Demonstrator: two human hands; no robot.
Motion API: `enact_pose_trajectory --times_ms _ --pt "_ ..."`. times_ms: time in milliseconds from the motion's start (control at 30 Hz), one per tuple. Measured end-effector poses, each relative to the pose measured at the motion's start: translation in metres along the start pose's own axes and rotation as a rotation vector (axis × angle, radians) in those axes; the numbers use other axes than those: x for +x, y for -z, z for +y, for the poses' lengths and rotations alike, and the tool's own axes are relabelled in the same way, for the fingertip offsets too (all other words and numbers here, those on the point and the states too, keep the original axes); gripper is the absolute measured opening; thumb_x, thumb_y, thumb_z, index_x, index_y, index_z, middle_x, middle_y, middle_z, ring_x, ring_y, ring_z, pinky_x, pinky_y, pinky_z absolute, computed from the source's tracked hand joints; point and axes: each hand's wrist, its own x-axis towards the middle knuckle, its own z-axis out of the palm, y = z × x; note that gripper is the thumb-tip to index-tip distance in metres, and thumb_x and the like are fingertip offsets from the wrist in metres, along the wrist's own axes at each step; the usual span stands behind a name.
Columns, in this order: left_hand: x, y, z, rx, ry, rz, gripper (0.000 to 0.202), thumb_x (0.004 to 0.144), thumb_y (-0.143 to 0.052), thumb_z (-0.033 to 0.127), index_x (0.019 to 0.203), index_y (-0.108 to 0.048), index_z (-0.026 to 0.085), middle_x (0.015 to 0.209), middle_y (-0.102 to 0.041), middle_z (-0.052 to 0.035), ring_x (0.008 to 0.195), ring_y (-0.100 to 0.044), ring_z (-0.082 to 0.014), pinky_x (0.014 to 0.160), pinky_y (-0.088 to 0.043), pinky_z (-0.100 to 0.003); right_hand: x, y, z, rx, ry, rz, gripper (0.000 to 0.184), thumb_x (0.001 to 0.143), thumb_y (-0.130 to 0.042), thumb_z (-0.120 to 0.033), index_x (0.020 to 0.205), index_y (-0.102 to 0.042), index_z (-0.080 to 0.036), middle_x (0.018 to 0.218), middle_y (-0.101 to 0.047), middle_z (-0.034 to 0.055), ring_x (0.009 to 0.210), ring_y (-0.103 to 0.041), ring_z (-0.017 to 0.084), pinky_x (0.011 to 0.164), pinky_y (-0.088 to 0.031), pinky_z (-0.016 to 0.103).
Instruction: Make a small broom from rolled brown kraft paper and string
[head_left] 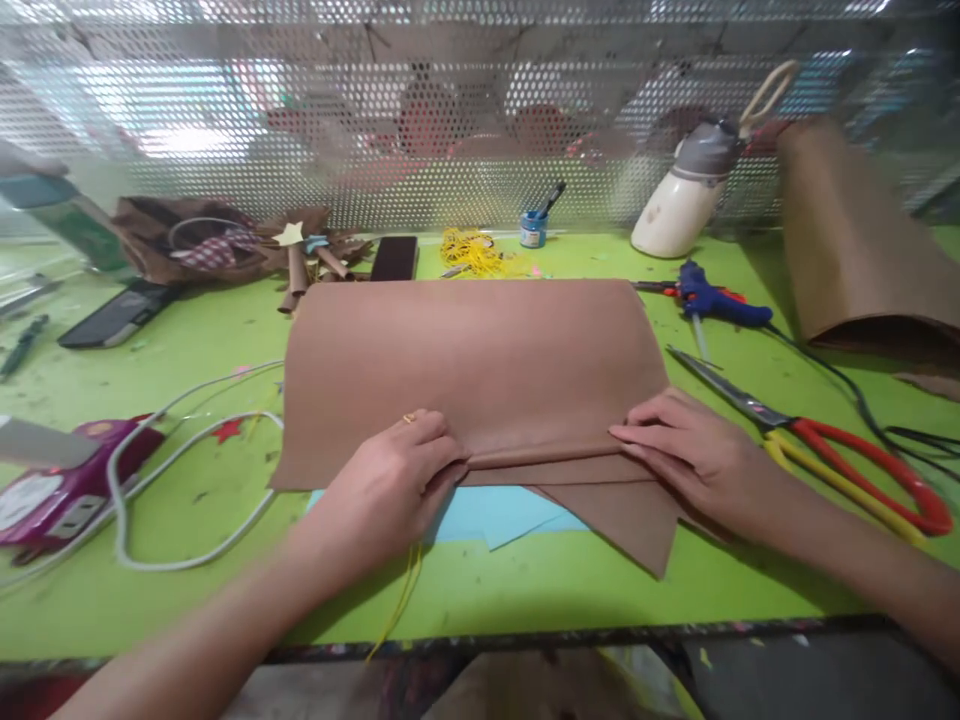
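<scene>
A large brown sheet of paper [472, 370] lies on the green table [210, 340], its near edge rolled into a narrow fold. My left hand [390, 485] pinches the left end of that rolled edge, fingers closed on it. At the right end, my right hand [690, 455] presses on the roll with its fingers curled over it. Under the brown sheet lie a light blue paper [487, 515] and another brown piece [630, 520]. A yellow string [401, 600] hangs over the table's front edge below my left hand.
Red and yellow scissors [847, 450] and a blue glue gun [712, 300] lie at the right. A brown paper roll [855, 240] and white jug [682, 200] stand at the back right. A pink device [52, 490] with white cable sits left. Perforated metal screen behind.
</scene>
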Motion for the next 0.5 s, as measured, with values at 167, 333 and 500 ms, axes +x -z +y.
enact_pose_trajectory --times_ms 167,333,500 --pt "-0.002 0.001 0.007 0.022 0.042 -0.018 0.022 0.092 -0.043 0.025 0.083 -0.061 0.015 0.085 -0.054 -0.0056 0.081 -0.051 -0.0171 0.073 -0.041 -0.030 0.002 -0.005 0.005 0.013 0.013 0.001 0.023 0.090 -0.049 -0.020 0.106 -0.064 -0.019 0.094 -0.060 0.0090 0.086 -0.055 0.021 0.075 -0.045 0.036" --pt "-0.001 -0.002 0.010 0.056 0.055 -0.010 0.019 0.091 -0.044 0.024 0.082 -0.059 0.015 0.084 -0.053 -0.0054 0.080 -0.050 -0.0169 0.072 -0.041 -0.030 0.006 -0.001 0.006 -0.012 0.035 -0.025 0.020 0.090 -0.048 -0.022 0.102 -0.063 -0.017 0.094 -0.061 0.0098 0.086 -0.056 0.022 0.076 -0.045 0.037" --pt "-0.001 -0.004 0.012 0.115 0.050 0.005 0.021 0.091 -0.043 0.024 0.080 -0.059 0.015 0.081 -0.052 -0.0051 0.077 -0.049 -0.0173 0.069 -0.040 -0.030 0.011 0.007 -0.001 -0.100 0.143 -0.099 0.022 0.091 -0.044 -0.018 0.100 -0.064 -0.014 0.093 -0.062 0.0121 0.087 -0.053 0.023 0.077 -0.044 0.040"
